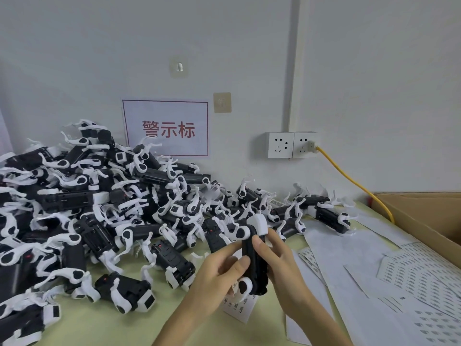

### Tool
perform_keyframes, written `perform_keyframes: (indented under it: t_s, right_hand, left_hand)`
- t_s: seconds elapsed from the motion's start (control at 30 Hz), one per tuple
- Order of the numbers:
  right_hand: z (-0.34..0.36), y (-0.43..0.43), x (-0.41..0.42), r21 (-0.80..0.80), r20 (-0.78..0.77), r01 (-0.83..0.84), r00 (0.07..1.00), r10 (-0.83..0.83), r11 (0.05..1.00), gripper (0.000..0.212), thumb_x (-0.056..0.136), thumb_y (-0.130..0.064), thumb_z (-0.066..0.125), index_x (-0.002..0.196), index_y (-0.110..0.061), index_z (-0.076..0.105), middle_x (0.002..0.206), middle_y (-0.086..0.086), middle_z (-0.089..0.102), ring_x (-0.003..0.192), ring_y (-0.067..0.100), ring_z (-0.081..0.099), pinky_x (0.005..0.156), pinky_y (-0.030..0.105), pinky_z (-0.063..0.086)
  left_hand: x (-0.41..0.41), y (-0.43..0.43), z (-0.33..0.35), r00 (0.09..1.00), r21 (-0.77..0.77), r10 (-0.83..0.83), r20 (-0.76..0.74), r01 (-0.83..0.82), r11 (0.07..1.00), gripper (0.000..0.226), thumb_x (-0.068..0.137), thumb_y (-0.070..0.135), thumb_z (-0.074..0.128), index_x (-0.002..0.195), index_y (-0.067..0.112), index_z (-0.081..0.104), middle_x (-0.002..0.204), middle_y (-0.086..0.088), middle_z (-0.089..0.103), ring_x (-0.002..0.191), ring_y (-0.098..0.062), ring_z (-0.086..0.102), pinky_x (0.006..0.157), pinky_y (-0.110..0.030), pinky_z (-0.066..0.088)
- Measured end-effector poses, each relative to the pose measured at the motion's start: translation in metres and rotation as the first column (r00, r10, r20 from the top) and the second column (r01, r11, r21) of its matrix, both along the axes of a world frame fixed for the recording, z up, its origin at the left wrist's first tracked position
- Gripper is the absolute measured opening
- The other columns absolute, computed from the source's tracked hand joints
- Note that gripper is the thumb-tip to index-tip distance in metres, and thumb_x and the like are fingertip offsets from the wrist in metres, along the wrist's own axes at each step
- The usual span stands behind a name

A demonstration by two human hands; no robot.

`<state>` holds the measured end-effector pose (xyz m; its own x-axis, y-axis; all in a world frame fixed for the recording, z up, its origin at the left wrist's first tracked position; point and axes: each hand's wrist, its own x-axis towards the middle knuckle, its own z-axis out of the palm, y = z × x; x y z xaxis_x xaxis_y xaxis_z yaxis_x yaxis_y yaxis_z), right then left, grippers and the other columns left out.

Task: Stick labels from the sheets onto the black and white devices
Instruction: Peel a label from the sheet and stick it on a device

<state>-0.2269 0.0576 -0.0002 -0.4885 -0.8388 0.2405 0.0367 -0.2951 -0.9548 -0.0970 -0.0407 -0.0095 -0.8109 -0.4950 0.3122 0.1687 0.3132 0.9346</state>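
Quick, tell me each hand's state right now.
Left hand: holds the black and white device.
Right hand: grips the same device.

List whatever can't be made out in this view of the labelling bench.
All head view:
- Whether the held device already carries a label: the left hand and right hand cover much of it.
- Print on the label sheets: too small and blurred.
- Inside of the cardboard box: hidden by its wall, cut by the right edge.
- Pile of devices: cut off by the left edge.
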Motion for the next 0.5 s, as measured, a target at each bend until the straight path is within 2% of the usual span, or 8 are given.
perform_keyframes:
  t_s: [0.07, 0.17, 0.23, 0.3, 0.37, 0.43, 0.5]
  right_hand:
    - [0.002, 0.0, 0.0, 0.001, 0.0, -0.034, 0.999, 0.034, 0.999, 0.036, 0.089, -0.05, 0.07, 0.112, -0.024, 0.072, 0.103, 0.005, 0.075, 0.099, 0.025, 0.073, 0.079, 0.025, 0.056]
    - [0.004, 0.002, -0.002, 0.006, 0.045, -0.083, 0.996, 0.083, 0.997, 0.04, 0.092, -0.051, 0.065, 0.11, -0.016, 0.072, 0.096, 0.008, 0.071, 0.089, 0.023, 0.069, 0.074, 0.024, 0.053]
    - [0.004, 0.003, -0.003, 0.002, 0.074, -0.127, 0.989, 0.126, 0.992, 0.048, 0.092, -0.054, 0.064, 0.116, -0.013, 0.07, 0.099, 0.011, 0.07, 0.09, 0.026, 0.067, 0.077, 0.028, 0.052]
    - [0.004, 0.001, -0.005, 0.003, 0.094, -0.155, 0.984, 0.154, 0.988, 0.055, 0.091, -0.057, 0.063, 0.119, -0.01, 0.068, 0.102, 0.019, 0.068, 0.094, 0.032, 0.065, 0.084, 0.04, 0.051]
    - [0.004, 0.0, -0.008, 0.016, 0.102, -0.181, 0.979, 0.178, 0.983, 0.057, 0.092, -0.056, 0.059, 0.125, -0.01, 0.066, 0.112, 0.028, 0.067, 0.101, 0.038, 0.064, 0.092, 0.052, 0.047]
    - [0.005, 0.002, -0.011, 0.018, 0.094, -0.232, 0.969, 0.229, 0.973, 0.051, 0.093, -0.051, 0.059, 0.134, -0.019, 0.064, 0.126, 0.019, 0.068, 0.113, 0.038, 0.064, 0.096, 0.05, 0.048]
    - [0.005, 0.004, -0.013, 0.002, 0.073, -0.295, 0.953, 0.295, 0.955, 0.047, 0.096, -0.042, 0.062, 0.141, -0.028, 0.059, 0.136, 0.012, 0.066, 0.124, 0.033, 0.063, 0.101, 0.045, 0.051]
  left_hand:
    - [0.003, -0.002, 0.005, 1.0, 0.061, 0.009, 0.014, -0.01, 0.998, 0.038, 0.083, 0.061, 0.066, 0.12, 0.05, 0.07, 0.072, -0.005, 0.052, 0.059, -0.013, 0.047, 0.052, -0.02, 0.042]
    - [0.007, -0.003, 0.009, 0.999, 0.126, -0.028, 0.036, 0.023, 0.992, 0.036, 0.087, 0.056, 0.066, 0.12, 0.045, 0.072, 0.085, -0.008, 0.065, 0.068, -0.021, 0.053, 0.052, -0.018, 0.042]
    - [0.008, -0.001, 0.01, 0.999, 0.147, -0.046, 0.03, 0.041, 0.988, 0.036, 0.088, 0.055, 0.065, 0.121, 0.044, 0.073, 0.084, -0.005, 0.066, 0.066, -0.015, 0.052, 0.052, -0.017, 0.04]
    - [0.008, 0.0, 0.011, 0.999, 0.172, -0.04, 0.028, 0.034, 0.984, 0.038, 0.087, 0.058, 0.067, 0.121, 0.044, 0.073, 0.084, -0.007, 0.066, 0.065, -0.011, 0.052, 0.054, -0.018, 0.04]
    - [0.008, 0.0, 0.012, 0.998, 0.21, -0.04, 0.038, 0.031, 0.977, 0.044, 0.086, 0.06, 0.067, 0.125, 0.04, 0.071, 0.102, -0.016, 0.073, 0.081, -0.023, 0.061, 0.064, -0.029, 0.045]
    - [0.008, -0.001, 0.011, 0.998, 0.279, -0.05, 0.024, 0.042, 0.959, 0.041, 0.089, 0.056, 0.067, 0.125, 0.039, 0.071, 0.118, -0.011, 0.075, 0.098, -0.028, 0.068, 0.078, -0.039, 0.047]
    - [0.008, -0.002, 0.012, 0.999, 0.327, -0.032, 0.019, 0.024, 0.945, 0.036, 0.086, 0.056, 0.069, 0.12, 0.044, 0.073, 0.12, 0.0, 0.076, 0.104, -0.019, 0.073, 0.087, -0.039, 0.05]
